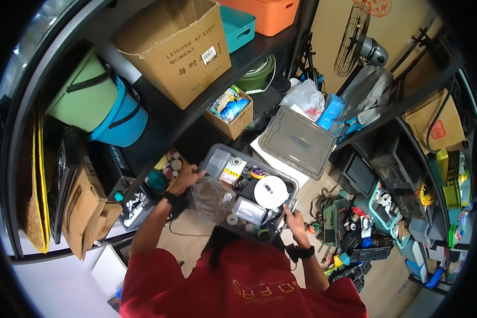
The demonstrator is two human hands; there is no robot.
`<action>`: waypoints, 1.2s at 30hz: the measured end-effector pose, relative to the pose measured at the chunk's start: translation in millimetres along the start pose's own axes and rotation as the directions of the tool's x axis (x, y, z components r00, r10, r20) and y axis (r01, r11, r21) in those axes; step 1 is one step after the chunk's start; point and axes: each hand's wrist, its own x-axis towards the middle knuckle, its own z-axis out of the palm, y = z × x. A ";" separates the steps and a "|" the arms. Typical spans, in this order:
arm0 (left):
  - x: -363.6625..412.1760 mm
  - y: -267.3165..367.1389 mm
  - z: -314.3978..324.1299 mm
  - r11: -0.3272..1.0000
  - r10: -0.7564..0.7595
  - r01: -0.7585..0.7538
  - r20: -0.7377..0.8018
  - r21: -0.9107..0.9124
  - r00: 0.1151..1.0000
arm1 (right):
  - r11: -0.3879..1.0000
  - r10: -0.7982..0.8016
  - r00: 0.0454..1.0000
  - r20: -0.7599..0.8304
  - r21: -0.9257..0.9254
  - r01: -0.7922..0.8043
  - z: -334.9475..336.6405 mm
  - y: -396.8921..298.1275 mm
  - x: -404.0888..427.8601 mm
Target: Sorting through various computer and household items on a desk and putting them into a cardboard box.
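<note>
Between my hands is a grey translucent plastic storage box (pixel 295 182) without its lid on. My left hand (pixel 187 179) grips its rim on the left; my right hand (pixel 295 224) grips the right end by the latch. Inside lie a round white device (pixel 269 191), a small white and orange carton (pixel 233 171), a clear plastic case (pixel 249 210) and a roll of tape (pixel 258 172). A brown translucent bag (pixel 212 198) bulges at the near left side. Beyond the box, a grey translucent lid (pixel 298 141) rests on a white surface (pixel 262 153).
Left, a black shelf (pixel 155 115) bears a large cardboard box (pixel 183 59) and green and blue buckets (pixel 121 115). A small carton of packets (pixel 230 115) stands below. A standing fan (pixel 361 47) is at the back. Bags, a keyboard (pixel 370 253) and a teal bin (pixel 375 214) crowd the right floor.
</note>
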 end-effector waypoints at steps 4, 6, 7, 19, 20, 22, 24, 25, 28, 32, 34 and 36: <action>56.0 6.0 -0.6 0.984 0.010 -0.001 -0.050 0.180 0.999 | 0.992 0.061 0.998 0.017 0.109 -0.062 23.8 22.3 53.9; 85.5 -13.1 -8.9 0.976 0.034 -0.011 -0.103 0.216 0.994 | 0.979 0.110 0.992 0.062 0.168 -0.119 45.4 25.9 79.1; 102.5 -11.5 -8.3 0.967 0.082 -0.045 -0.141 0.250 0.987 | 0.979 0.120 0.992 0.045 0.157 -0.126 50.6 28.7 89.7; 238.3 -114.3 -18.5 0.980 -0.031 0.059 -0.148 0.191 0.988 | 0.979 0.156 0.988 0.012 0.128 -0.156 147.8 52.4 169.7; 249.4 -119.0 -15.1 0.987 -0.043 0.071 -0.189 0.142 0.981 | 0.971 0.163 0.986 0.024 0.171 -0.165 151.1 50.4 173.2; 255.2 -145.9 -30.3 0.988 -0.081 0.109 -0.244 0.105 0.966 | 0.972 0.196 0.980 0.026 0.129 -0.198 166.8 13.5 162.1; 258.4 -150.1 -35.1 0.988 -0.095 0.121 -0.243 0.094 0.965 | 0.969 0.228 0.974 -0.004 0.094 -0.227 176.7 1.4 161.3; 259.4 -149.5 -37.7 0.988 -0.098 0.123 -0.240 0.091 0.966 | 0.967 0.235 0.972 -0.012 0.105 -0.233 179.9 3.7 165.0; 258.4 -154.0 -39.4 0.988 -0.115 0.136 -0.229 0.079 0.967 | 0.986 0.161 0.986 -0.036 0.045 -0.159 197.4 11.3 178.7; 255.6 -169.9 -42.3 0.988 -0.129 0.146 -0.229 0.060 0.965 | 0.973 0.159 0.987 -0.023 0.170 -0.153 223.3 20.6 188.0; 257.3 -178.1 -44.6 0.988 -0.127 0.143 -0.226 0.052 0.966 | 0.986 0.155 0.987 -0.044 0.074 -0.152 231.4 25.5 191.7; 251.7 -196.8 -56.3 0.987 -0.136 0.153 -0.251 0.046 0.958 | 0.991 0.131 0.991 -0.033 0.011 -0.131 245.6 19.9 191.9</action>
